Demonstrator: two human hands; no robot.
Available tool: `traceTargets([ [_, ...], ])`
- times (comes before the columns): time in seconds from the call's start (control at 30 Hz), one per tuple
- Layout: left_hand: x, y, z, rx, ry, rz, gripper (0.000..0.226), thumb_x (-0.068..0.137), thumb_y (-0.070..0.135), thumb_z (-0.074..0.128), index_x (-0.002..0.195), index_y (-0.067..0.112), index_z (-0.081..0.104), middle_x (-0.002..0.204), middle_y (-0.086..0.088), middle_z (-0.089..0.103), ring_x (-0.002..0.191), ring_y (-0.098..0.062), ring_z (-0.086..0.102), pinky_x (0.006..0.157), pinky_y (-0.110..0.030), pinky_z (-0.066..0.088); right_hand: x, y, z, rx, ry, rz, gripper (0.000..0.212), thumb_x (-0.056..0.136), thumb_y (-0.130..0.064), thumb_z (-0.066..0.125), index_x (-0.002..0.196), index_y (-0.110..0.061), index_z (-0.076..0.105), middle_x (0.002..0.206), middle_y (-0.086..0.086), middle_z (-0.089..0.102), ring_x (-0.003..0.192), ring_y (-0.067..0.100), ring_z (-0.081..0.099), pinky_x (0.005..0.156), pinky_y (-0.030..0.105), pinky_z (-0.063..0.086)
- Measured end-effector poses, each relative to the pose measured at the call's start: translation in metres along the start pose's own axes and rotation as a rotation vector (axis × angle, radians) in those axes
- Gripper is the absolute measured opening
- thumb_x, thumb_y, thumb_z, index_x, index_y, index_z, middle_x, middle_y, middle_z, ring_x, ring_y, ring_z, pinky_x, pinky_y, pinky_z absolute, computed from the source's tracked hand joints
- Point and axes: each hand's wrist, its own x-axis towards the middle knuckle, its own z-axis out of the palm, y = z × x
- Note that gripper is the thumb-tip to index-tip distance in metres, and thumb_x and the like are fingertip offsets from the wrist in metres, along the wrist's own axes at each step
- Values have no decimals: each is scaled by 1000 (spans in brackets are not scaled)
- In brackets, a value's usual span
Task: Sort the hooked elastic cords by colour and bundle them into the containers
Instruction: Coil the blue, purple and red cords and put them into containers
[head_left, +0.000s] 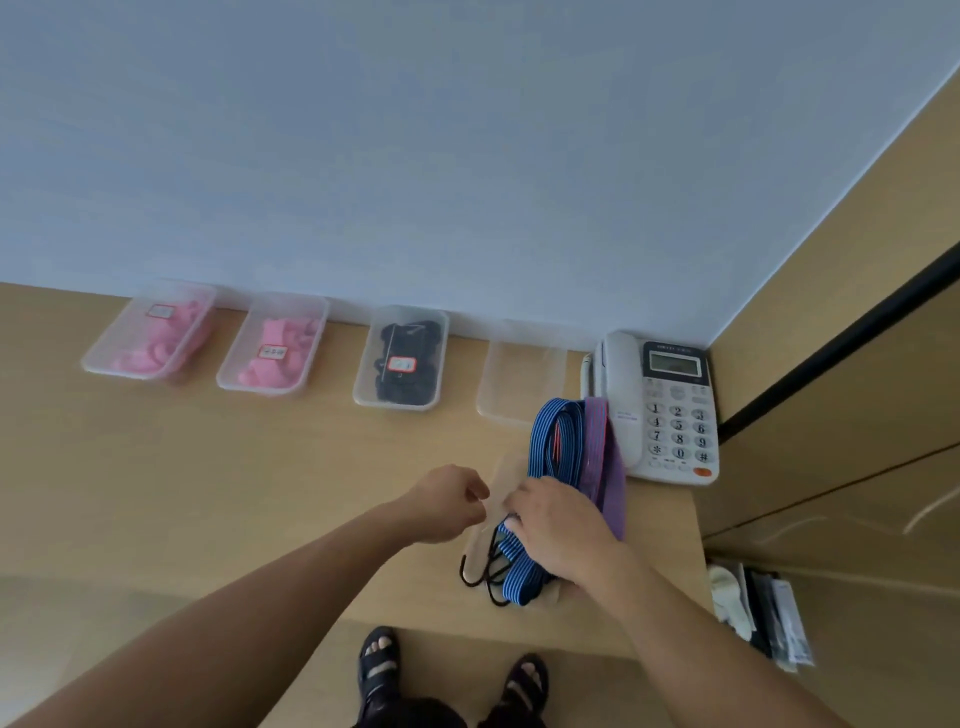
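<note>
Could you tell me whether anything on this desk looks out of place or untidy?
Yes: the blue cords and purple cords lie mixed in one heap, their far loops over the near corner of the empty tub and beside the phone. Their black hooks sit close to the front edge of the desk.

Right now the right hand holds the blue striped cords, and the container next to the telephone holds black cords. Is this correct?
Not quite: the head view shows the container next to the telephone empty. The black items sit one container further left. The right hand does hold the blue striped cords.
</note>
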Motion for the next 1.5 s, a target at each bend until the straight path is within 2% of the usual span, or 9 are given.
traceTargets([
  [0.13, -3, -9, 3, -36, 15, -20, 35, 93, 19, 57, 127, 12, 61, 123, -4, 64, 100, -21, 63, 83, -25, 47, 14, -4, -7, -114, -98, 8, 27, 92, -8, 45, 115, -13, 59, 109, 5, 55, 97, 30, 59, 74, 41, 48],
  [0.3, -2, -16, 7, -65, 42, -27, 34, 93, 21, 56, 125, 12, 62, 121, -4, 65, 91, -17, 60, 82, -27, 50, 22, -10, -13, -266, -213, 4, 30, 90, -12, 45, 118, -11, 54, 115, 6, 49, 92, 31, 61, 65, 40, 44],
  [0.63, -3, -6, 5, -100, 21, -25, 36, 91, 23, 58, 126, 13, 62, 122, -3, 65, 104, -18, 61, 86, -26, 50, 22, 5, -14, -118, -204, -62, 13, 98, -23, 50, 107, -13, 52, 112, 6, 43, 90, 29, 57, 75, 44, 48],
  [0.73, -7, 2, -2, -134, -52, -3, 35, 89, 26, 60, 122, 15, 65, 118, -1, 66, 104, -17, 61, 88, -28, 50, 17, 7, -24, 56, -100, -68, 6, 97, -24, 48, 101, -21, 48, 107, 0, 51, 91, 27, 58, 78, 44, 47],
  [0.9, -17, 21, -22, -195, -68, 56, 15, 88, 25, 63, 94, 14, 71, 82, 1, 63, 70, -11, 50, 61, -24, 40, 8, 16, -49, 341, 55, -12, 8, 97, -28, 51, 102, -26, 57, 104, -12, 56, 97, 12, 57, 87, 33, 45],
  [1.1, -36, 54, -58, -653, -204, 224, 16, 97, 13, 55, 95, 3, 68, 89, -9, 71, 67, -11, 57, 62, -23, 45, -12, 27, -73, 551, 481, -12, 17, 95, -32, 54, 107, -29, 66, 102, -21, 58, 96, 0, 57, 84, 15, 45],
  [1.27, -55, 85, -77, -931, -371, 365, 17, 98, 8, 50, 103, 1, 64, 92, -10, 69, 75, -15, 63, 72, -25, 52, -33, 32, -91, 588, 762, -24, 35, 95, -55, 39, 107, -41, 68, 110, -28, 62, 111, 2, 50, 96, 9, 31],
  [1.4, -58, 113, -79, -954, -248, 403, 17, 96, 12, 53, 103, 4, 66, 91, -10, 71, 81, -17, 68, 74, -27, 56, -47, 29, -93, 1190, 592, -70, 49, 94, -60, 42, 118, -26, 67, 113, 0, 69, 113, 19, 61, 101, 41, 46],
  [1.5, -55, 133, -75, -864, -89, 381, 18, 102, 17, 48, 101, 3, 59, 87, -10, 72, 85, -22, 72, 70, -29, 59, -57, 20, -99, 1369, 526, -163, 56, 92, -54, 53, 130, -12, 56, 121, 9, 67, 117, 25, 61, 101, 40, 47],
])
